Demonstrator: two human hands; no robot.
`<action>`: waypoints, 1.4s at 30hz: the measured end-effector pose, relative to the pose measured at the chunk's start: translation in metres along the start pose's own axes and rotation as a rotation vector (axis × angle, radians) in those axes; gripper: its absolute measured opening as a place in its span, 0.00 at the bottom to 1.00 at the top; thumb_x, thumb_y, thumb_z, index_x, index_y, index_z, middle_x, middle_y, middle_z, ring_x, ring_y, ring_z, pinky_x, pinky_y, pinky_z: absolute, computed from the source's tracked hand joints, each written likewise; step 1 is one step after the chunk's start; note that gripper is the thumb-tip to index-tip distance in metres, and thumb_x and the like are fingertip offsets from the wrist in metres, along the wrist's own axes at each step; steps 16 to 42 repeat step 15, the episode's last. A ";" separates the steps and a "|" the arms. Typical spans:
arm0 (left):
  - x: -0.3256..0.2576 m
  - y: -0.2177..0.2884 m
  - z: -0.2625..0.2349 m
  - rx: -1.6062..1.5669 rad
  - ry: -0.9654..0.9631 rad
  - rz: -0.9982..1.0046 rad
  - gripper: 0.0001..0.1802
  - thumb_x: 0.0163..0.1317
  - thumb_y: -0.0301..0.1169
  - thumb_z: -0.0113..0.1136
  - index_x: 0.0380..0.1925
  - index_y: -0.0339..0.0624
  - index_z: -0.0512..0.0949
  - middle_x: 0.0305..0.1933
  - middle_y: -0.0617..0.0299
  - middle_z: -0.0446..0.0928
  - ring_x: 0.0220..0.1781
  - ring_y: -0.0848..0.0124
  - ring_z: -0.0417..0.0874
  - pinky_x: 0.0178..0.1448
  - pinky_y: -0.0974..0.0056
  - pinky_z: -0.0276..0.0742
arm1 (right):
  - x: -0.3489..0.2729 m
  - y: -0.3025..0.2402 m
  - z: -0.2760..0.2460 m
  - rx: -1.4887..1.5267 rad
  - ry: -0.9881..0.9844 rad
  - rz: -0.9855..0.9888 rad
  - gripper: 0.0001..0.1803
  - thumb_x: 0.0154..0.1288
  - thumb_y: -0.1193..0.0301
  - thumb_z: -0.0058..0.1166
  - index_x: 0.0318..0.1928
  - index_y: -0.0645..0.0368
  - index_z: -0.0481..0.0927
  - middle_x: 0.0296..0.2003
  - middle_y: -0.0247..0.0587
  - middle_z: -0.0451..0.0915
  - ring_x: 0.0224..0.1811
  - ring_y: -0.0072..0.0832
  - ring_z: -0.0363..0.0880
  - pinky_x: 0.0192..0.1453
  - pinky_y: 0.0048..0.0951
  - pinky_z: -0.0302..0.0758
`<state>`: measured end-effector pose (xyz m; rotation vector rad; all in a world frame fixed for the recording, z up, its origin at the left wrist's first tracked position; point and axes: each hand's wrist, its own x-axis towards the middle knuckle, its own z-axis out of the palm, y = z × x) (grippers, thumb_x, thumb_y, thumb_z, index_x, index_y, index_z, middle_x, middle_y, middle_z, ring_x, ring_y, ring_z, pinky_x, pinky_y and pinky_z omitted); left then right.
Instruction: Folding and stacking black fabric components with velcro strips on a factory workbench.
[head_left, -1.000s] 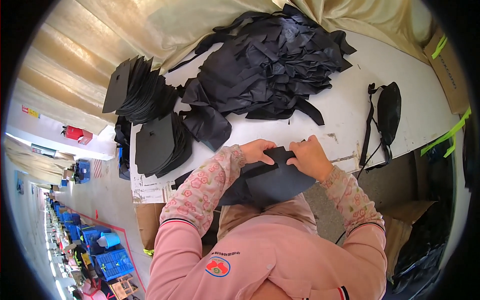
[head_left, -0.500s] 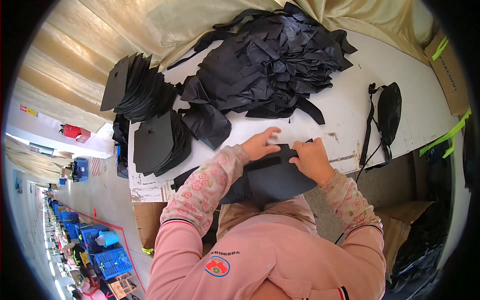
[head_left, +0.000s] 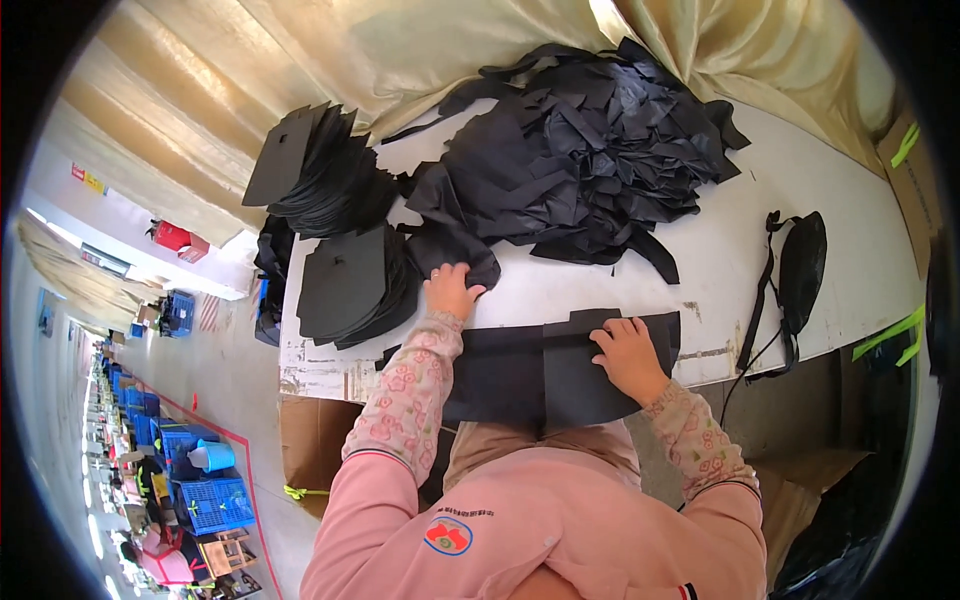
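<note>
A dark stiff panel (head_left: 590,390) with a raised tab lies over a strip of black cloth (head_left: 492,372) at the table's front edge, hanging toward my lap. My right hand (head_left: 632,355) rests on the panel's upper part, fingers bent and slightly apart, pressing on it. My left hand (head_left: 452,291) reaches further up the table. Its fingertips touch the lower edge of a loose black cloth piece (head_left: 455,250), with the thumb spread away. That piece lies between the stacked panels and the big heap of black cloth pieces (head_left: 590,150).
At the left of the white table (head_left: 720,250) stand two stacks of dark panels, one near (head_left: 345,285) and one farther back (head_left: 325,175). A black pouch with straps (head_left: 803,265) lies at the right. A gold curtain (head_left: 300,50) hangs behind; cardboard (head_left: 320,440) sits below the table.
My left hand has left the panel and moved up and left to the loose cloth. The panel and cloth strip now lie flatter at the edge, with my right hand on top.
</note>
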<state>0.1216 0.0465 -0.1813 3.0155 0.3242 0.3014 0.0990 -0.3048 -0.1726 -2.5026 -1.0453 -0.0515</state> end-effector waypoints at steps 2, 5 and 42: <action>0.004 -0.013 0.001 -0.042 -0.019 0.007 0.17 0.55 0.42 0.70 0.40 0.47 0.82 0.40 0.56 0.80 0.49 0.54 0.79 0.51 0.50 0.72 | 0.004 -0.003 -0.006 -0.019 -0.016 0.022 0.22 0.54 0.67 0.67 0.49 0.55 0.76 0.48 0.41 0.73 0.57 0.39 0.71 0.63 0.52 0.64; 0.002 -0.001 -0.013 -0.266 0.094 0.134 0.11 0.60 0.38 0.66 0.32 0.42 0.83 0.33 0.59 0.80 0.42 0.61 0.81 0.46 0.57 0.73 | 0.010 -0.005 -0.016 0.027 0.106 -0.020 0.20 0.56 0.69 0.66 0.48 0.56 0.76 0.49 0.42 0.73 0.57 0.40 0.72 0.65 0.49 0.66; -0.025 0.062 -0.121 -1.275 -0.589 0.339 0.14 0.74 0.29 0.51 0.54 0.36 0.77 0.44 0.66 0.78 0.47 0.82 0.72 0.54 0.73 0.68 | 0.087 -0.056 -0.077 0.546 0.305 -0.175 0.34 0.58 0.75 0.67 0.65 0.59 0.68 0.60 0.50 0.72 0.60 0.39 0.73 0.62 0.32 0.70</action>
